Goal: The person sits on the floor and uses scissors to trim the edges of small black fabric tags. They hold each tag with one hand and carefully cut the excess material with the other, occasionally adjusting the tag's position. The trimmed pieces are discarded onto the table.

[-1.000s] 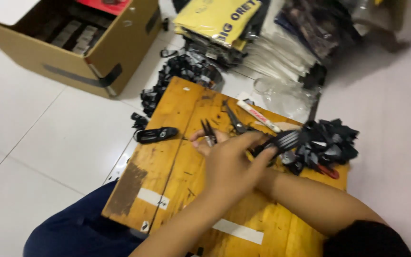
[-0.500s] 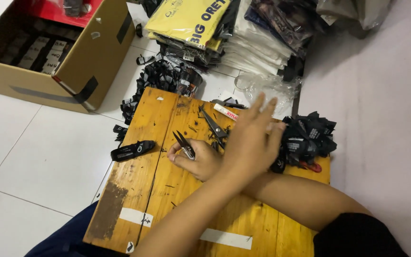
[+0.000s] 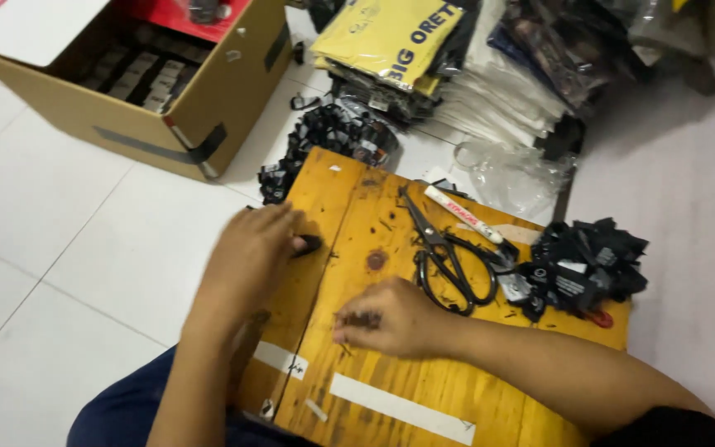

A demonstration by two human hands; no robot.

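My left hand (image 3: 250,261) lies at the left edge of a yellow wooden board (image 3: 349,199), its fingers curled over a black oblong tool (image 3: 309,244) of which only the tip shows. On the middle of the board, my right hand (image 3: 395,319) pinches a small dark piece (image 3: 359,319) between thumb and fingers; the piece is blurred. Black scissors (image 3: 448,261) and a white marker (image 3: 461,215) lie just beyond the right hand.
A heap of black labels (image 3: 589,265) sits on the board's right end, and a second black heap (image 3: 333,136) lies on the floor behind it. An open cardboard box (image 3: 126,124) stands at the far left, with stacked yellow and clear-wrapped packages (image 3: 391,37) behind.
My left hand has swung from over the right side of the board to its left edge and closed over the black tool. The right hand has stayed low on the board. The camera shifted.
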